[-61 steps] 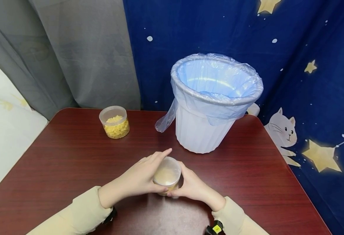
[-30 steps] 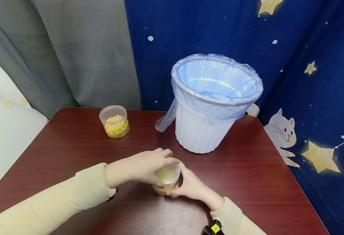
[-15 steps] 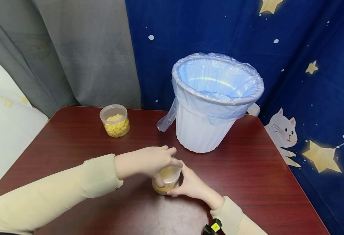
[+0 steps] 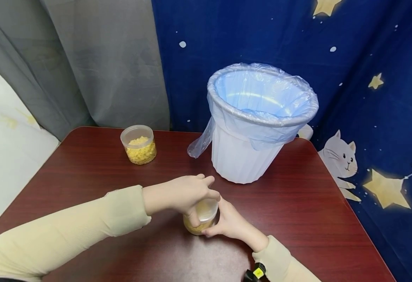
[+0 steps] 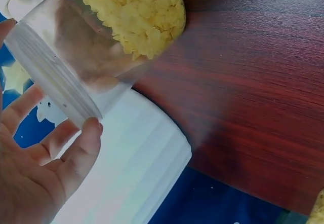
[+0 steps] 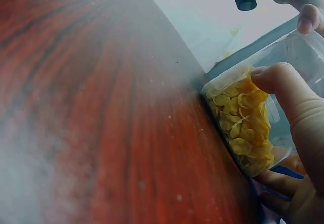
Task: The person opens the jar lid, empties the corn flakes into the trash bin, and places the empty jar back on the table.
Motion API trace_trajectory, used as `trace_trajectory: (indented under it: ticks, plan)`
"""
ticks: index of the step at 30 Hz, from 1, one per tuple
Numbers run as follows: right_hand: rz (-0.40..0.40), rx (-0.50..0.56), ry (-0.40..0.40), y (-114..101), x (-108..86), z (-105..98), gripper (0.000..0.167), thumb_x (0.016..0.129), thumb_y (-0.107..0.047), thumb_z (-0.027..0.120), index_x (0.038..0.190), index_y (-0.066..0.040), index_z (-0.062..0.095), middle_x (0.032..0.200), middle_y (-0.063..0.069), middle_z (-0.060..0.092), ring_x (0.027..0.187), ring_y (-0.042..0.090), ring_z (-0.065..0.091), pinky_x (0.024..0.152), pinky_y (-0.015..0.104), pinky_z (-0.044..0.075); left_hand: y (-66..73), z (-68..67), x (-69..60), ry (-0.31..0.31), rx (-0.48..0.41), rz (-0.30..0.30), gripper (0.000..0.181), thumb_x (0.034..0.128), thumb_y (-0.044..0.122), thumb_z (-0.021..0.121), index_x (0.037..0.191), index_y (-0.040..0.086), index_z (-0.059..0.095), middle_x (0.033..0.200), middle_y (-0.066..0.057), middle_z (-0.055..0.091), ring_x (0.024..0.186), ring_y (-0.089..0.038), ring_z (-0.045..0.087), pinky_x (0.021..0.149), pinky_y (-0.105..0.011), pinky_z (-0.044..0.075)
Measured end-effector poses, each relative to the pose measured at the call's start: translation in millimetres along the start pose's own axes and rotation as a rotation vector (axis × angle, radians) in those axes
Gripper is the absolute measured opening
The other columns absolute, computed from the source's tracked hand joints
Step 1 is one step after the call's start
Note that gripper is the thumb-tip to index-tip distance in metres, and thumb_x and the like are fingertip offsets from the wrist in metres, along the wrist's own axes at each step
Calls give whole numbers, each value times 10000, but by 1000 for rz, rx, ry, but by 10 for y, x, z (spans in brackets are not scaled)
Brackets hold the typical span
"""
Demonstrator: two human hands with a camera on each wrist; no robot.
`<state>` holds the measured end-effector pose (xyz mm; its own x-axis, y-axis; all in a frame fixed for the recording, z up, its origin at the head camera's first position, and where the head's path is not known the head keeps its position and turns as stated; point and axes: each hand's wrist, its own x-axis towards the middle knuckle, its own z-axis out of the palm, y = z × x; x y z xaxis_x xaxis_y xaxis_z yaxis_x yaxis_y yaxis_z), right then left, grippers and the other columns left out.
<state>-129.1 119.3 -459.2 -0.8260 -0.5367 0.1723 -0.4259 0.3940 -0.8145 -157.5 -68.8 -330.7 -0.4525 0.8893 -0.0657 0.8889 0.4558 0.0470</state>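
The left hand (image 4: pixel 188 192) has shifted over the lid (image 4: pixel 207 210), fingers curled wide round it; the right hand (image 4: pixel 232 222) grips the jar (image 4: pixel 193 230) at the counter's (image 4: pixel 297 207) six o'clock, suggesting lid work.

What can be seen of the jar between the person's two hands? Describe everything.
The jar is round, see-through and apparently plastic, its lower part filled with yellow flakes. Its upper end has a ridged rim with what looks like a translucent lid on it. It stands upright on the reddish-brown table, nearer the viewer than the lined white trash bin. The left hand grips it around the rim; the right hand holds its side.
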Motion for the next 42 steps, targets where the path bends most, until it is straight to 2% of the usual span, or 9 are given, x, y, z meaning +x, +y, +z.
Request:
trace_trajectory:
  ticks: [10,18,26,33,42]
  plan:
    - [5,-34,12,-3,-16,-24,936,557,-255,875,1361,-190,401,1144,-98,575,1012,97,558,897,329,449,27,48,31,32,-41,-53,699,503,490,847,1139,263,666,968,-5,500,803,-184,488,626,-298,489]
    - [15,-46,49,5,29,3,998,555,-325,904,1385,-279,350,1211,-90,547,1039,102,548,885,337,457,11,96,20,140,-56,-136,627,503,499,829,1027,191,672,862,-9,507,674,-180,481,561,-292,454]
    - [12,-63,41,-2,20,10,969,554,-328,889,1363,-254,362,1192,-89,549,1021,100,550,872,334,459,111,125,36,164,4,-213,548,509,489,798,911,164,618,799,-16,486,595,-167,513,489,-305,456]
    - [7,-36,20,11,21,4,998,559,-285,887,1387,-310,330,1183,-120,553,1015,86,553,893,337,442,167,102,54,170,10,-259,541,522,479,799,915,150,626,789,-33,510,603,-175,537,507,-315,479]
    - [-22,9,-7,34,34,-13,1048,568,-242,895,1421,-324,291,1229,-115,544,1054,94,553,937,332,426,216,107,59,167,29,-312,567,517,491,807,933,146,635,781,-50,518,607,-215,572,523,-341,499]
